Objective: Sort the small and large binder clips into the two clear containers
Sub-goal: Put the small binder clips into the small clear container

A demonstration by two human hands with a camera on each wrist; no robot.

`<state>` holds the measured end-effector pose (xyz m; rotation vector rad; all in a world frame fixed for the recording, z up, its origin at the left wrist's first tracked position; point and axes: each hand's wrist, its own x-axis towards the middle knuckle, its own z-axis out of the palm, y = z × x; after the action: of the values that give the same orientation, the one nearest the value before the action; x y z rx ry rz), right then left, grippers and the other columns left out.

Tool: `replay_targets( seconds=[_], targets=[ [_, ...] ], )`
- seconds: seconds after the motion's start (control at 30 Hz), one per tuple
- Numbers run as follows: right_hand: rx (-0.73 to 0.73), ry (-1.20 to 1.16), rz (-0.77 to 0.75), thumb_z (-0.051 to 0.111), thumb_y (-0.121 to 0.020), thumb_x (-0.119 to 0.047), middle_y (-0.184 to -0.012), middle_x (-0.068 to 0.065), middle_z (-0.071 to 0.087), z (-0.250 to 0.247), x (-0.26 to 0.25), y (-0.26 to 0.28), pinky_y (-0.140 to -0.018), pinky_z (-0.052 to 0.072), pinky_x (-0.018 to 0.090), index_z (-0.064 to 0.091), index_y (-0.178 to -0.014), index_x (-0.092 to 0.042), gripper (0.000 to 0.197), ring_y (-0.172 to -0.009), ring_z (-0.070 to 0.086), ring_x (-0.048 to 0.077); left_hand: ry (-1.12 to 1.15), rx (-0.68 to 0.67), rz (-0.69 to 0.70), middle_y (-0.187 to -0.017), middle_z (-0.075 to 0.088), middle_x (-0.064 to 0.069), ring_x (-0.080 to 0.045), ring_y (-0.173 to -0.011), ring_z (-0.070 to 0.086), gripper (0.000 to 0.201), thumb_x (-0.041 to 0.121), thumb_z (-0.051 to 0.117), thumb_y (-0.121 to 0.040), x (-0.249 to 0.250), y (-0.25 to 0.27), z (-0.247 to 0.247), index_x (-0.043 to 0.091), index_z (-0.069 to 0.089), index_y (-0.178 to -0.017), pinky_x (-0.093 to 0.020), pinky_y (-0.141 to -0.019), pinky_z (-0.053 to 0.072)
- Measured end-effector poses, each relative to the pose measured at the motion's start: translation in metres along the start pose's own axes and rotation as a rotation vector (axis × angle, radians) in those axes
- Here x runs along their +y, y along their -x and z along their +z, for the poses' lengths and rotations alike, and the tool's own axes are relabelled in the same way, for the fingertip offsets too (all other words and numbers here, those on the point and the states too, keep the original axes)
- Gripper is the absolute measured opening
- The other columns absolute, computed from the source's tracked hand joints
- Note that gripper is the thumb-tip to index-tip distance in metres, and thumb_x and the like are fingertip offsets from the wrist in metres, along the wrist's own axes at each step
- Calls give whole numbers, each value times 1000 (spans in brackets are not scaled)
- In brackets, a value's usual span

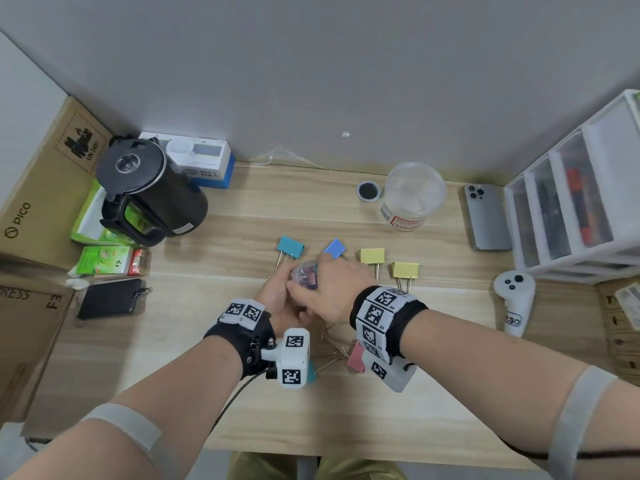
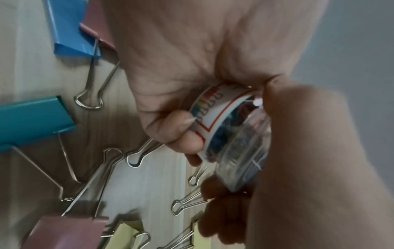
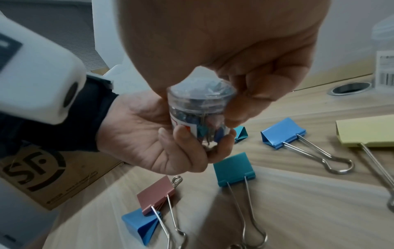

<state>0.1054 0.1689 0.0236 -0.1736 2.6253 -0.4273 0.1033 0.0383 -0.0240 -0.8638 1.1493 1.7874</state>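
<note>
left of the grip, well apart from it, a black kettle (image 1: pixel 152 192) stands on the wooden desk (image 1: pixel 242 403), with a green box (image 1: pixel 104 259) and a black wallet (image 1: pixel 109 298) nearer the person. just left of the grip and a little beyond it lies a teal binder clip (image 1: pixel 290 247).

the left hand (image 1: pixel 277 299) has its fingers curled round the lower part of the small clear container (image 3: pixel 200 116), fingertips pressed on its white label (image 2: pixel 210 107). the container is packed with small coloured binder clips and is held off the desk, between the two hands. the right hand (image 1: pixel 332 292) comes down from above, thumb and fingers (image 3: pixel 251 94) pinching round the container's clear cap; whether the cap is fully seated i cannot tell.

under the grip, on the person's side of it, a pink binder clip (image 3: pixel 156 194) lies over a blue binder clip (image 3: pixel 140 225), and another teal clip (image 3: pixel 233 166) sits just beside them.

just right of the grip, beyond the right hand, lies a second blue clip (image 1: pixel 335 248), then two yellow binder clips (image 1: pixel 372 255), the nearer one (image 1: pixel 405 270) close to the right wrist. farther right and beyond, the large clear container (image 1: pixel 414 195) stands upright, near a round desk grommet (image 1: pixel 368 191). well right of the grip lie a phone (image 1: pixel 488 216), a white controller (image 1: pixel 514 299), and a white drawer unit (image 1: pixel 571 195).
</note>
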Motion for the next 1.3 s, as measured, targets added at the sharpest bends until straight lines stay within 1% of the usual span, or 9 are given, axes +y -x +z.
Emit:
replay_targets(
  seconds=[0.07,0.13,0.27,0.37,0.43,0.57,0.7,0.93,1.3],
  targets=[
    [-8,-59,14,41,-76,-73,-86,0,59,-2,3,-7,-73,49,36,48,-98,-18,59,-85,62,27,-6,-7,-1,-61,54,2,-13,-47,48,36,44,48,-94,9,1,5,18,63,-72,-21,-43,35],
    [9,-118,1,45,-77,-68,-100,2,59,-5,6,-17,-75,49,37,50,-109,-17,60,-93,60,26,-22,6,9,-66,57,2,-14,-53,51,30,42,48,-94,20,1,9,18,64,-82,-22,-46,41],
    [93,-164,-55,56,-76,-60,-117,10,57,-15,15,-37,-83,52,41,38,-127,-13,72,-104,59,29,-9,68,65,-82,65,-2,-18,-70,61,33,48,49,-98,39,-3,13,19,65,-101,-28,-59,54],
    [137,-109,-77,63,-76,-55,-112,7,57,-24,26,-57,-77,47,36,41,-115,-15,60,-101,55,26,-59,145,122,-93,68,-6,-24,-81,62,41,54,48,-101,53,-7,17,16,62,-108,-37,-75,56],
    [130,-27,-93,63,-78,-54,-112,4,56,-27,36,-70,-78,45,37,46,-108,-17,51,-102,51,25,-106,205,188,-104,68,-9,-24,-78,64,40,53,48,-101,61,-11,18,17,57,-116,-37,-71,53],
    [130,84,-64,62,-83,-41,-117,4,54,-30,58,-102,-81,40,35,48,-112,-15,41,-107,47,27,-60,257,223,-126,62,-14,-28,-82,64,43,45,54,-99,76,-19,11,16,48,-131,-36,-68,52],
    [117,83,-20,62,-85,-39,-121,5,53,-36,78,-135,-86,44,39,48,-116,-13,42,-111,45,30,-14,240,174,-113,69,-15,-28,-76,64,46,46,53,-98,82,-26,-6,11,53,-128,-33,-61,54],
    [138,125,12,65,-83,-42,-127,7,53,-37,96,-168,-97,42,41,47,-123,-12,53,-118,46,32,14,227,116,-93,72,-15,-27,-70,63,51,51,48,-95,80,-38,-20,7,64,-114,-33,-67,51],
    [156,-45,5,60,-85,-28,-130,12,45,-46,90,-129,-100,42,40,51,-122,-8,44,-123,43,32,-85,231,95,-90,70,-14,-26,-68,62,47,49,49,-95,86,-28,-16,6,63,-108,-33,-64,48]
  ],
)
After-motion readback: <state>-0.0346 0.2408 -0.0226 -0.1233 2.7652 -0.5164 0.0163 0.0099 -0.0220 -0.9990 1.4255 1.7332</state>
